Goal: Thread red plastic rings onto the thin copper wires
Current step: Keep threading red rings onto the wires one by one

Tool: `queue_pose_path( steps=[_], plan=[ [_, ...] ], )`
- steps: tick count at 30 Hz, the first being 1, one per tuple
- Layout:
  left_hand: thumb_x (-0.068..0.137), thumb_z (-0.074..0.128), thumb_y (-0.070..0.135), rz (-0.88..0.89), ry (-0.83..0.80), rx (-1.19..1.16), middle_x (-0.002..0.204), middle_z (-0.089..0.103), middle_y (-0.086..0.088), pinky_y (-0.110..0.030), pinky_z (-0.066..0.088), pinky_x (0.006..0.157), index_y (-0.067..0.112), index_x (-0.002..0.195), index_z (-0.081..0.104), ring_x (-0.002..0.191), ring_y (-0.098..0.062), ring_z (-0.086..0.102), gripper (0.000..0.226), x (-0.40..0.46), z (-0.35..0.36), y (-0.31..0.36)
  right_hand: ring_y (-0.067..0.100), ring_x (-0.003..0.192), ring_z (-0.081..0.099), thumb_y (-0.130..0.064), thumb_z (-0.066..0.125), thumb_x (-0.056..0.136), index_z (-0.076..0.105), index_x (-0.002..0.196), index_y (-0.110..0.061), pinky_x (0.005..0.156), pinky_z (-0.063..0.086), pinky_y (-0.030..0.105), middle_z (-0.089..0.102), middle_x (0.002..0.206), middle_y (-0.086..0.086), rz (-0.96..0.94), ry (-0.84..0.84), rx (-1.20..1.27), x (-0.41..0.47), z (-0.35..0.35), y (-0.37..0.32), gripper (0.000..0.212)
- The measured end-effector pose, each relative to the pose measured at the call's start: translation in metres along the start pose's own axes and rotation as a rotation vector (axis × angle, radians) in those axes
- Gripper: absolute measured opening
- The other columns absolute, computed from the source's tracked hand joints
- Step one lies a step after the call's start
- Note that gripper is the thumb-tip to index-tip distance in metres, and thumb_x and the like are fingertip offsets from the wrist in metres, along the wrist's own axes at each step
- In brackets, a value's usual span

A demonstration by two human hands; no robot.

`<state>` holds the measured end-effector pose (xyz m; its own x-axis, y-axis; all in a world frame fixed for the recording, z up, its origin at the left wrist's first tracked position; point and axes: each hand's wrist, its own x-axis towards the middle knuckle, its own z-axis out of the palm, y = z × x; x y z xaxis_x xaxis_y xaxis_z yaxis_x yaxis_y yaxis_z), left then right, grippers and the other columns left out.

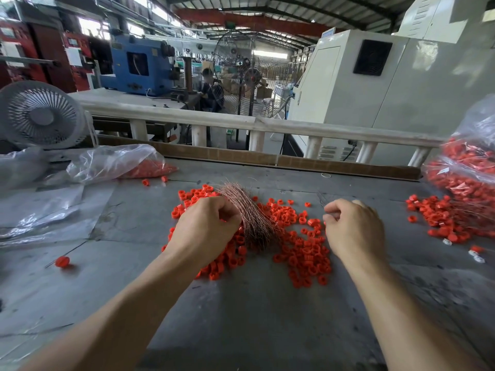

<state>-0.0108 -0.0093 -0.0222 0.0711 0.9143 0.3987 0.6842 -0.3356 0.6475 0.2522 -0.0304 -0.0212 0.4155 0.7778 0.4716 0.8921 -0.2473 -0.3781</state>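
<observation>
A bundle of thin copper wires lies on the grey table, on top of a spread of loose red plastic rings. My left hand rests against the bundle's left side with its fingers curled. A bit of red shows between thumb and fingertips, apparently a single ring. My right hand hovers to the right of the bundle, thumb and forefinger pinched on one thin wire that points up and away. Most of that wire is too fine to follow.
A second heap of red rings spills from a clear bag at the right. Another bag of rings and a white fan sit at the back left. One ring on a wire lies at the left. A cardboard strip edges the table's back.
</observation>
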Motion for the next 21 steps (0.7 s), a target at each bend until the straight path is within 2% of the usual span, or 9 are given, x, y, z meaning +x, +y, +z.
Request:
queue_pose_path(
  steps=[5, 8, 13, 17, 21],
  plan=[
    [0.089, 0.072, 0.032, 0.027, -0.004, 0.025, 0.076, 0.065, 0.026, -0.015, 0.042, 0.064, 0.032, 0.081, 0.073, 0.076, 0.006, 0.06, 0.008, -0.001, 0.001, 0.001, 0.024, 0.104, 0.059, -0.017, 0.072, 0.091, 0.077, 0.097, -0.034, 0.088, 0.049, 0.034, 0.063, 0.099, -0.005, -0.14, -0.154, 0.091, -0.004, 0.007, -0.007, 0.018],
    [0.09, 0.072, 0.032, 0.028, -0.018, 0.013, 0.078, 0.066, 0.025, -0.018, 0.045, 0.066, 0.032, 0.081, 0.074, 0.078, 0.005, 0.062, 0.009, -0.001, 0.001, 0.001, 0.024, 0.109, 0.054, -0.016, 0.073, 0.09, 0.078, 0.096, -0.036, 0.093, 0.047, 0.035, 0.062, 0.105, -0.005, -0.192, -0.158, 0.034, -0.005, 0.011, -0.009, 0.021],
    [0.09, 0.072, 0.033, 0.02, -0.026, 0.0, 0.079, 0.068, 0.023, -0.021, 0.048, 0.066, 0.033, 0.083, 0.074, 0.076, 0.003, 0.063, 0.008, -0.001, 0.001, 0.001, 0.025, 0.108, 0.053, -0.017, 0.075, 0.089, 0.078, 0.089, -0.033, 0.092, 0.046, 0.036, 0.061, 0.104, -0.005, -0.222, -0.162, 0.046, -0.005, 0.014, -0.01, 0.016],
    [0.09, 0.071, 0.034, 0.016, -0.024, -0.004, 0.077, 0.069, 0.022, -0.017, 0.044, 0.062, 0.032, 0.083, 0.074, 0.074, 0.004, 0.062, 0.008, -0.001, 0.001, 0.001, 0.022, 0.108, 0.055, -0.014, 0.068, 0.094, 0.076, 0.091, -0.028, 0.082, 0.044, 0.032, 0.062, 0.102, -0.005, -0.168, -0.088, 0.16, -0.002, 0.012, -0.007, 0.016],
    [0.09, 0.07, 0.034, 0.006, -0.018, -0.008, 0.078, 0.069, 0.023, -0.014, 0.041, 0.058, 0.034, 0.081, 0.073, 0.074, 0.007, 0.062, 0.01, -0.001, 0.002, 0.0, 0.023, 0.097, 0.063, -0.011, 0.065, 0.096, 0.074, 0.095, -0.024, 0.08, 0.05, 0.035, 0.07, 0.097, -0.003, -0.114, 0.019, 0.319, -0.001, 0.007, -0.007, 0.016]
  ],
)
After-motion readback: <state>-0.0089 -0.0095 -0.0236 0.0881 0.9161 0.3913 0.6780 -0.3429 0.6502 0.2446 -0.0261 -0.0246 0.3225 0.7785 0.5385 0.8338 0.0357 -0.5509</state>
